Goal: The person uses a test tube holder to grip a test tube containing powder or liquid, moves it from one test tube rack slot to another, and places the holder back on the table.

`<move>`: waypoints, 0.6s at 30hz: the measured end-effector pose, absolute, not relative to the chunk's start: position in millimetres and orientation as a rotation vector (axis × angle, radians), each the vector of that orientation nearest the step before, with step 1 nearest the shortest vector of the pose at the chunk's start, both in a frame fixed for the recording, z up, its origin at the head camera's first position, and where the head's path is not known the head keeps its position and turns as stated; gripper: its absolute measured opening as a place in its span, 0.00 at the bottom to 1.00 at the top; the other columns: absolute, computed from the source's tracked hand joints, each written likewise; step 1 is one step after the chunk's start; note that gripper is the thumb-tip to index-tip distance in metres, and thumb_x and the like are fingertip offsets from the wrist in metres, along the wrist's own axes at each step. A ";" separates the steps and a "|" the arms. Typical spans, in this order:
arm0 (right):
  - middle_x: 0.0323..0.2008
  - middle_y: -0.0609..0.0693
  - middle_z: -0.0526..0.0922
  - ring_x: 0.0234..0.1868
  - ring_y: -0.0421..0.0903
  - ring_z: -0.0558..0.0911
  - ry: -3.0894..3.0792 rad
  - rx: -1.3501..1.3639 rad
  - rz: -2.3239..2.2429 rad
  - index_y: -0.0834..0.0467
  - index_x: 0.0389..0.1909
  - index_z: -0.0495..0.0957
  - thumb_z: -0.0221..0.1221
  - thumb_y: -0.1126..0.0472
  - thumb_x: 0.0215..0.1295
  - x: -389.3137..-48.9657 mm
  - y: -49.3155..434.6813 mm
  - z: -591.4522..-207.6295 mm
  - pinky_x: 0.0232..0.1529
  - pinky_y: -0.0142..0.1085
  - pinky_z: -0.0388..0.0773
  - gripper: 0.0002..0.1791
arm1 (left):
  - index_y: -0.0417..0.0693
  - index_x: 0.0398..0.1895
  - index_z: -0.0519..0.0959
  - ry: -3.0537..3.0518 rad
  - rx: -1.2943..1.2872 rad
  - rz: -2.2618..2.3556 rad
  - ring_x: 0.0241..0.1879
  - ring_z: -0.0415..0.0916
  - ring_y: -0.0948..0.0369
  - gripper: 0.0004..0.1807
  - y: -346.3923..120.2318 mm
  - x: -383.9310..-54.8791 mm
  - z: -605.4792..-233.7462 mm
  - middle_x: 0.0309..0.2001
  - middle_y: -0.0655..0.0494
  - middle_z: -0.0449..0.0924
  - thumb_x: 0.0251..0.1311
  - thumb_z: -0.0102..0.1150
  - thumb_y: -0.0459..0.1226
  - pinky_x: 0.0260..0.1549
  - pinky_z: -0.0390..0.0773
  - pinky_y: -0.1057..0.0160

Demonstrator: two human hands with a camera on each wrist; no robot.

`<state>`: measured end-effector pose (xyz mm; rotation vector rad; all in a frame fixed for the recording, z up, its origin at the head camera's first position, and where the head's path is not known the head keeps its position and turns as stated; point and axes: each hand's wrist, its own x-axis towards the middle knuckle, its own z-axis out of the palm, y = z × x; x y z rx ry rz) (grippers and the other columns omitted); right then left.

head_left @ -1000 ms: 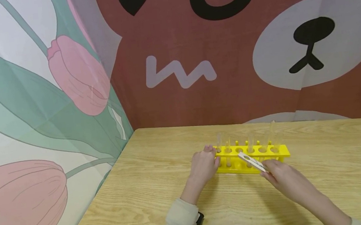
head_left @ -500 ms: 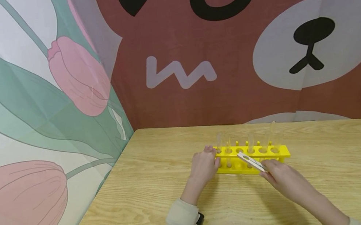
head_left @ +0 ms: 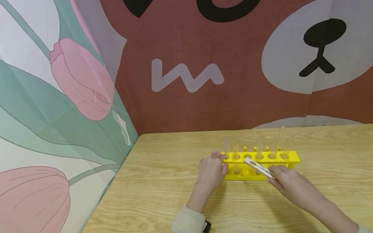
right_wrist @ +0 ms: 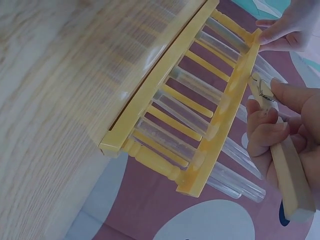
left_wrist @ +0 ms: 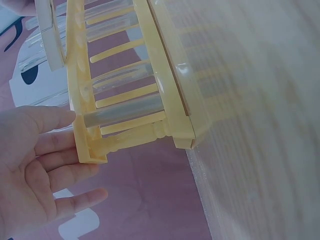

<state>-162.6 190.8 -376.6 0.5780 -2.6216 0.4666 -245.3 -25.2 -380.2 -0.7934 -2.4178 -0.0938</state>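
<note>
A yellow test tube rack [head_left: 294, 157] stands upright on the table, with several clear test tubes [head_left: 259, 147] in its holes. My left hand [head_left: 210, 171] grips the left end of its top plate; the left wrist view shows the digits at the plate's end [left_wrist: 90, 159]. My right hand [head_left: 294, 185] holds a wooden test tube holder [head_left: 258, 167] with a metal spring, seen closely in the right wrist view [right_wrist: 292, 182]. The holder's tip lies over the front of the rack near a hole in the middle without a tube. No tube shows between its jaws.
The wooden table [head_left: 140, 197] stretches around the rack. Behind it hangs a brown cloth [head_left: 185, 109] with a bear print, and a tulip-printed cloth [head_left: 39, 147] borders the left side. A black strap piece [head_left: 206, 227] sits by the left cuff.
The right hand and the test tube holder have shifted very slightly to the left. The left hand and the rack stay where they were.
</note>
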 end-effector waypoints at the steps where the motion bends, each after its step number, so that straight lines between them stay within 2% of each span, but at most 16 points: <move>1: 0.22 0.46 0.71 0.19 0.38 0.64 -2.624 0.577 0.466 0.61 0.28 0.72 0.64 0.66 0.49 -162.7 190.6 -376.5 0.15 0.27 0.62 0.09 | 0.47 0.32 0.83 -2.425 -0.793 -0.092 0.30 0.77 0.64 0.09 -25.0 -245.1 -380.0 0.34 0.58 0.80 0.52 0.59 0.41 0.13 0.63 0.72; 8: 0.21 0.45 0.67 0.18 0.39 0.62 -2.677 0.550 0.472 0.58 0.25 0.70 0.63 0.65 0.51 -162.9 188.6 -374.5 0.15 0.27 0.60 0.09 | 0.47 0.31 0.82 -2.427 -0.797 -0.115 0.30 0.77 0.65 0.08 -25.3 -244.9 -380.5 0.32 0.59 0.79 0.52 0.58 0.40 0.15 0.65 0.73; 15: 0.21 0.45 0.68 0.19 0.39 0.62 -2.687 0.547 0.474 0.58 0.25 0.69 0.63 0.65 0.51 -163.5 187.9 -373.5 0.16 0.28 0.61 0.10 | 0.46 0.30 0.82 -2.416 -0.793 -0.112 0.37 0.78 0.64 0.08 -25.1 -245.5 -381.0 0.36 0.57 0.80 0.52 0.59 0.40 0.15 0.67 0.72; 18: 0.21 0.45 0.68 0.19 0.39 0.63 -2.688 0.553 0.477 0.58 0.26 0.70 0.63 0.65 0.51 -164.0 187.8 -373.8 0.16 0.28 0.61 0.09 | 0.46 0.30 0.83 -2.408 -0.796 -0.118 0.36 0.78 0.64 0.08 -24.5 -245.3 -380.6 0.36 0.57 0.81 0.52 0.58 0.40 0.14 0.66 0.72</move>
